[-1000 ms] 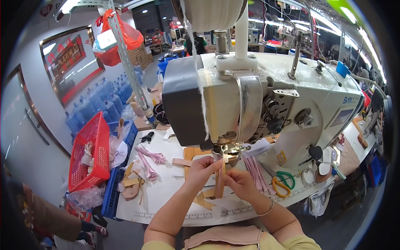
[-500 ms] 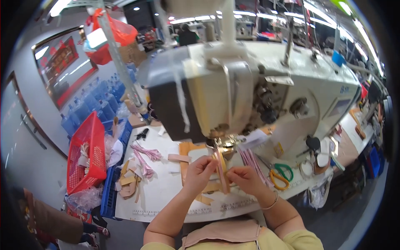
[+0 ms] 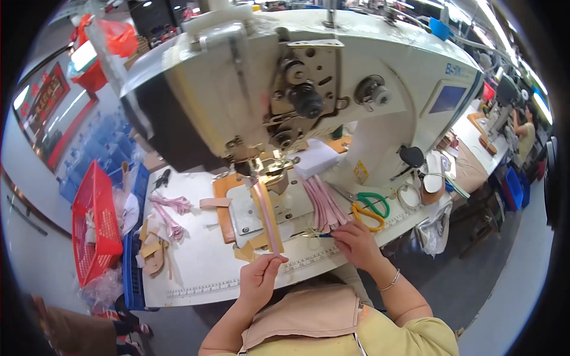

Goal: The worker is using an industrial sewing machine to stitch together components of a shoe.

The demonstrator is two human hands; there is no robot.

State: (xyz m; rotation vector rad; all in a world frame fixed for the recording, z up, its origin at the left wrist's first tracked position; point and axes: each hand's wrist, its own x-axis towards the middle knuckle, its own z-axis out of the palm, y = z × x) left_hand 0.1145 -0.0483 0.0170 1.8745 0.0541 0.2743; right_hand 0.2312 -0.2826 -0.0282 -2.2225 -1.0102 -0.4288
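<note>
Head view: the hands are apart. The left hand (image 3: 261,276) pinches the lower end of a pink-and-tan strip (image 3: 267,216), whose upper end lies at the needle area of the sewing machine (image 3: 380,154). The right hand (image 3: 359,246) is at the lower ends of a bundle of pink strips (image 3: 323,204) on the tabletop (image 3: 208,270); whether its fingers grip them cannot be told. Green-handled scissors (image 3: 375,205) lie just right of the bundle.
</note>
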